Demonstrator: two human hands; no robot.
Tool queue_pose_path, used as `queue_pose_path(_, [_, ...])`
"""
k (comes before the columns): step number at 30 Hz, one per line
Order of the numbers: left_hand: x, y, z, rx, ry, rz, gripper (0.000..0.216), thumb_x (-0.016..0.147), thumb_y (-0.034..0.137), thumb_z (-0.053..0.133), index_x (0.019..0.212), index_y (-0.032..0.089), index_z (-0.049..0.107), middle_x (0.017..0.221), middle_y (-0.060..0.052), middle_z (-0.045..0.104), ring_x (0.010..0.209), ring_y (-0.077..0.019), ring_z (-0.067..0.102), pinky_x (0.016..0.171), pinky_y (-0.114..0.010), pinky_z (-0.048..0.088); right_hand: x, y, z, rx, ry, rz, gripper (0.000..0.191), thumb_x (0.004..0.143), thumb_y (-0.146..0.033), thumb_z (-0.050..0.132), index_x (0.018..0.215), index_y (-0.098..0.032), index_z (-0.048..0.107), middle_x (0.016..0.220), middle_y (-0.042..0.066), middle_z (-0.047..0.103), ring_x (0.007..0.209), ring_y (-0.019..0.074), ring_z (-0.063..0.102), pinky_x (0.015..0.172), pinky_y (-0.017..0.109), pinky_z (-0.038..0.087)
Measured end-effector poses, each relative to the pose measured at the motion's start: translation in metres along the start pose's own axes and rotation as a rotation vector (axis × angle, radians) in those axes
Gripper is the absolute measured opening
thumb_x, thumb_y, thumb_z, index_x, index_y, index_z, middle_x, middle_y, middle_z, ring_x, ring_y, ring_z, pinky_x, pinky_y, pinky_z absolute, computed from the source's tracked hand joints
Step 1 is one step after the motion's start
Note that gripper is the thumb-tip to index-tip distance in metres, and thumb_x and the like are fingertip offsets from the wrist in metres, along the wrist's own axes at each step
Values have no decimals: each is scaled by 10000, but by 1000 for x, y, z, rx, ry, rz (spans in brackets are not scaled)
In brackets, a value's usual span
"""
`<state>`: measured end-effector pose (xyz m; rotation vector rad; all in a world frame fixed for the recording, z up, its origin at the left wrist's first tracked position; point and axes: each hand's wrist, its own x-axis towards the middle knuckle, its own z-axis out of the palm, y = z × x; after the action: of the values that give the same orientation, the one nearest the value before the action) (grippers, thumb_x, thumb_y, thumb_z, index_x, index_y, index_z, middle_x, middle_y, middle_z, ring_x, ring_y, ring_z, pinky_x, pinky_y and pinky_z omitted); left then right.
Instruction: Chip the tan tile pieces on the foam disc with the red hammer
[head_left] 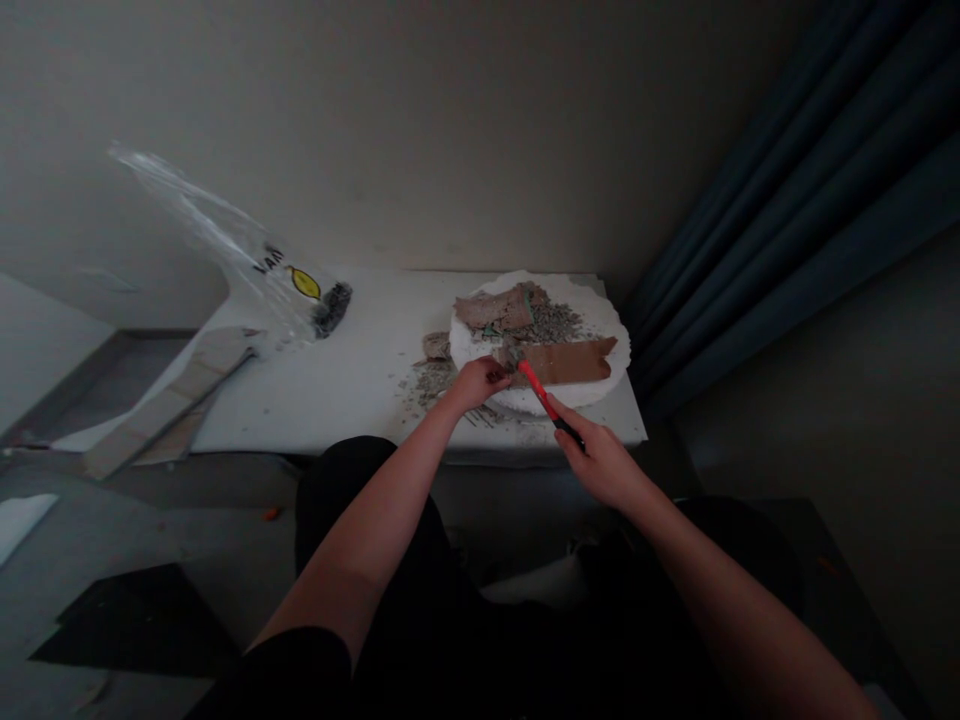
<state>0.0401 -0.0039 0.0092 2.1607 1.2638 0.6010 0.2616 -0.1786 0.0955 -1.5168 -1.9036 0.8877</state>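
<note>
My right hand [596, 458] is wrapped round the black grip of a hammer [538, 386] with a red handle. Its greyish head rests over the left end of a flat brown strip [566, 362], which looks like board or tile. My left hand [480, 383] is beside that end, fingers pinched together; what they hold, if anything, is hidden. The strip lies on a round white slab [616, 330] with a ragged edge. Behind it on the slab are a broken brownish piece [495, 308] with green edges and a heap of grey fragments [556, 322].
The slab sits on a white-covered table [375, 385] against a wall. More crumbs [429, 390] are scattered left of it. A clear plastic bag [247, 240] with dark contents stands farther left, near tan strips [169, 410]. Dark curtains [795, 200] hang right.
</note>
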Motion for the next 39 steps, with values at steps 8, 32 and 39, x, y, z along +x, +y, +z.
queue_pose_path(8, [1, -2, -11, 61, 113, -120, 295, 798, 132, 541, 1027, 161, 724, 1001, -74, 698, 792, -145, 630, 812, -288, 508, 5, -1, 0, -6, 26, -19, 599, 968, -239, 475, 1558, -267, 376, 1407, 72, 610, 1285, 286, 578, 1077, 474, 457])
queue_pose_path(32, [-14, 2, -12, 130, 37, -26, 218, 841, 264, 580, 992, 181, 715, 981, -64, 642, 765, -146, 598, 800, -294, 480, 7, -1, -1, 2, 31, -5, 583, 971, -248, 471, 1548, -280, 394, 1399, 68, 618, 1264, 285, 593, 1068, 479, 462])
queue_pose_path(39, [-11, 10, 7, 27, 88, -98, 196, 858, 302, 638, 929, 129, 699, 921, -81, 680, 749, -151, 616, 742, -278, 477, 11, 1, 1, 22, 47, -17, 582, 958, -256, 484, 1536, -259, 416, 1417, 82, 602, 1279, 277, 581, 1062, 473, 465])
